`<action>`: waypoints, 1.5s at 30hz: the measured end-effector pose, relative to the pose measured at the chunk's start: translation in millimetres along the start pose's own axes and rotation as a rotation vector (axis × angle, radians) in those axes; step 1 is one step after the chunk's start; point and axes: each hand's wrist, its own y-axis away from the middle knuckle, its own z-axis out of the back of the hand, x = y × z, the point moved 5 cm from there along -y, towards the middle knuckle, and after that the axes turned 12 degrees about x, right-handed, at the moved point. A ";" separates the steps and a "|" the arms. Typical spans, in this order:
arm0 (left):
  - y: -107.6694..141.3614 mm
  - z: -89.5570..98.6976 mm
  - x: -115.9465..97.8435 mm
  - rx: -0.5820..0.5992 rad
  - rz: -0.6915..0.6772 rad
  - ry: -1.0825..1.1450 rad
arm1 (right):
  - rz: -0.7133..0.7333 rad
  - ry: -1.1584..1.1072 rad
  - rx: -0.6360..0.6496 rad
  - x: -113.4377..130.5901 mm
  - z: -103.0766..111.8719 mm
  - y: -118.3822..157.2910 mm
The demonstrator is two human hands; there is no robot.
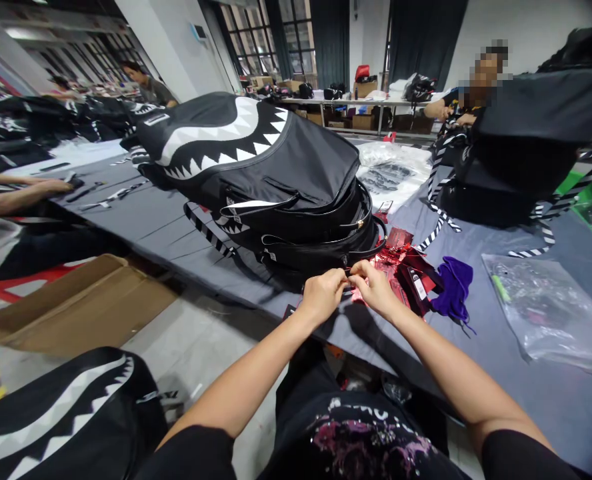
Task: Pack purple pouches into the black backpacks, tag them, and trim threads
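Observation:
My left hand (325,293) and my right hand (376,288) meet at the near lower end of a stack of black backpacks (306,157). The top one bears a white-toothed shark mouth. Both hands are closed in a pinch, fingertips almost touching. What lies between them is too small to make out; a thin reddish line shows near the fingers. Right beside my right hand lies a pile of shiny red tags (393,263) with a black hang tag (419,283). A purple drawstring pouch (452,287) rests just right of that pile.
Black bags with striped straps (516,160) stand at the right on the grey-covered table (551,417), behind a clear plastic bag (551,307). A cardboard box (81,307) and another shark-mouth bag (66,413) sit at left. Co-workers are at left and at back right.

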 end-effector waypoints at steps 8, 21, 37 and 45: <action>1.3 1.5 -5.3 -0.030 -0.040 -0.073 | -0.012 -0.062 -0.023 0.9 0.6 5.4; 9.4 7.3 5.1 -0.179 -0.176 -0.239 | -0.150 -0.425 -0.057 -5.0 -15.6 -5.5; -3.5 3.6 -19.8 -0.097 -0.130 -0.108 | -0.036 -0.155 -0.071 -20.0 9.7 6.1; 2.1 72.5 3.7 -0.647 0.102 -0.019 | 0.027 0.323 -0.263 -21.1 69.4 93.7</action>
